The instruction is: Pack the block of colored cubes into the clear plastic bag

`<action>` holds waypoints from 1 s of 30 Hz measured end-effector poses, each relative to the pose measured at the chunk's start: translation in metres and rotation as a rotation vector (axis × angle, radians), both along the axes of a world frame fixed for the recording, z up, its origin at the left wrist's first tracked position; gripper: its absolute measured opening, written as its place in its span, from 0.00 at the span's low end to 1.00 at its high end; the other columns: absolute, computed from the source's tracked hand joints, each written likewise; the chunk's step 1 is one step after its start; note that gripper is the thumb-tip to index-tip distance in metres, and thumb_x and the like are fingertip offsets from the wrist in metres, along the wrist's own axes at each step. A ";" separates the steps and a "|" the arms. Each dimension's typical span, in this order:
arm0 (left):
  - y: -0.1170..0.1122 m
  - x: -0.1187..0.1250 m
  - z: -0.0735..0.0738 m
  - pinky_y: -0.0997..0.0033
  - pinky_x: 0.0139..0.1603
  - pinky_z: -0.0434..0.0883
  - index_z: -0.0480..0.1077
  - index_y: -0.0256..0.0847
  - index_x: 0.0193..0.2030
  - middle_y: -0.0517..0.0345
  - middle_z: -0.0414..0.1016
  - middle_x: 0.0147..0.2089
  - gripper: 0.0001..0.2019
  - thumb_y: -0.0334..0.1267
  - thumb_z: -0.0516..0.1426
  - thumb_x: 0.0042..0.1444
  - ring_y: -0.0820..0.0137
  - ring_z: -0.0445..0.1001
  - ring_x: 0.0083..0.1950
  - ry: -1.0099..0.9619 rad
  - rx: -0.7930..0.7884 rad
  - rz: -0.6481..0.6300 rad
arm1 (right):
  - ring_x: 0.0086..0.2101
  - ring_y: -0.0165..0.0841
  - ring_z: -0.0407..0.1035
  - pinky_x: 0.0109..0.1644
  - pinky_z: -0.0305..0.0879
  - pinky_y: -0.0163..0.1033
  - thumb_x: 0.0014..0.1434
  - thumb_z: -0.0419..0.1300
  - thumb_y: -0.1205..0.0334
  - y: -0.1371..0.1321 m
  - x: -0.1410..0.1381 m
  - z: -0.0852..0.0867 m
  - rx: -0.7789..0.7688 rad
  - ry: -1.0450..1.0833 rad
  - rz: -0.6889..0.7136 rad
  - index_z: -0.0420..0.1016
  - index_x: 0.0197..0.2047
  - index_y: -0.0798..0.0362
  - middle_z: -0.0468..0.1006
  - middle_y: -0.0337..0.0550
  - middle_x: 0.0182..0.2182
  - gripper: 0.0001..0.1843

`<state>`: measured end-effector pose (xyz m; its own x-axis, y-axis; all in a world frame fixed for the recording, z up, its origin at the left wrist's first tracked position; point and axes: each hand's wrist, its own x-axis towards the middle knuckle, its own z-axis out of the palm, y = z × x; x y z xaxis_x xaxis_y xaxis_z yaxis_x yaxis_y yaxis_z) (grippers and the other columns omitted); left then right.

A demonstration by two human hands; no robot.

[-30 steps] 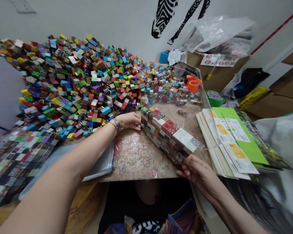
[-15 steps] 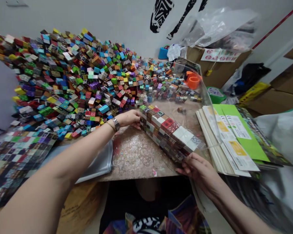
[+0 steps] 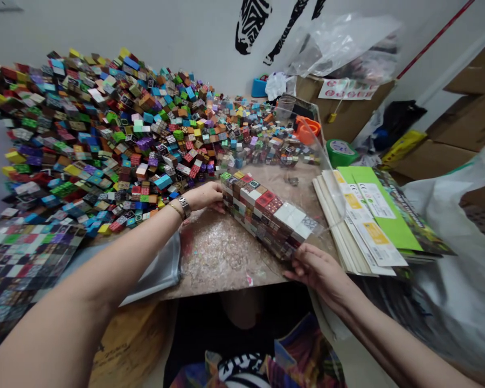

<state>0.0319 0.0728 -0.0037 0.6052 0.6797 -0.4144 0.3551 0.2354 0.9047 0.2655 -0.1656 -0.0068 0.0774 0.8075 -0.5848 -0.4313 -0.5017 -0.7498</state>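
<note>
A long block of patterned cubes (image 3: 267, 207), packed side by side in rows, lies aslant on the table with clear plastic around it. My left hand (image 3: 210, 197) is closed at its far left end, the fingertips partly hidden. At the near right end my right hand (image 3: 313, 265) pinches the corner of the block and its clear plastic. The loose part of this clear plastic bag (image 3: 329, 161) stands up behind the block. Beyond my left hand rises a big heap of loose coloured cubes (image 3: 117, 134).
More packed cubes (image 3: 20, 269) lie at the left, beside flat clear bags (image 3: 161, 269). To the right is a stack of cards and green packaging (image 3: 367, 215). Behind it sit a green tape roll (image 3: 341, 152) and orange tape dispenser (image 3: 307, 130). Cardboard boxes (image 3: 469, 118) stand at far right.
The whole view has shifted, so everything appears a little further left. Both hands keep their places on the block, which stays about where it was on the table.
</note>
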 end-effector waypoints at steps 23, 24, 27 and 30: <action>-0.003 -0.001 -0.008 0.70 0.34 0.79 0.72 0.35 0.28 0.62 0.69 0.20 0.07 0.29 0.65 0.40 0.77 0.70 0.23 -0.041 -0.004 0.097 | 0.20 0.21 0.58 0.32 0.75 0.38 0.39 0.65 0.57 0.009 0.001 -0.003 -0.007 -0.125 -0.017 0.65 0.27 0.53 0.66 0.32 0.18 0.15; -0.002 -0.001 -0.008 0.70 0.34 0.79 0.72 0.35 0.28 0.62 0.69 0.20 0.07 0.29 0.65 0.40 0.76 0.70 0.23 -0.044 -0.005 0.096 | 0.20 0.21 0.58 0.32 0.75 0.38 0.39 0.65 0.57 0.009 0.001 -0.002 -0.010 -0.128 -0.012 0.65 0.27 0.53 0.66 0.32 0.18 0.14; -0.003 -0.002 -0.008 0.70 0.33 0.78 0.73 0.34 0.29 0.59 0.73 0.22 0.08 0.29 0.65 0.39 0.75 0.72 0.23 -0.052 -0.007 0.092 | 0.20 0.24 0.60 0.31 0.75 0.39 0.43 0.65 0.56 0.007 0.000 0.014 0.122 -0.183 0.099 0.65 0.27 0.53 0.65 0.34 0.18 0.13; -0.006 -0.001 -0.006 0.70 0.31 0.78 0.74 0.34 0.31 0.55 0.77 0.27 0.11 0.29 0.65 0.37 0.72 0.75 0.25 -0.059 -0.006 0.087 | 0.29 0.31 0.69 0.39 0.76 0.43 0.50 0.65 0.54 0.005 0.003 0.062 0.315 -0.208 0.251 0.72 0.33 0.52 0.71 0.40 0.24 0.12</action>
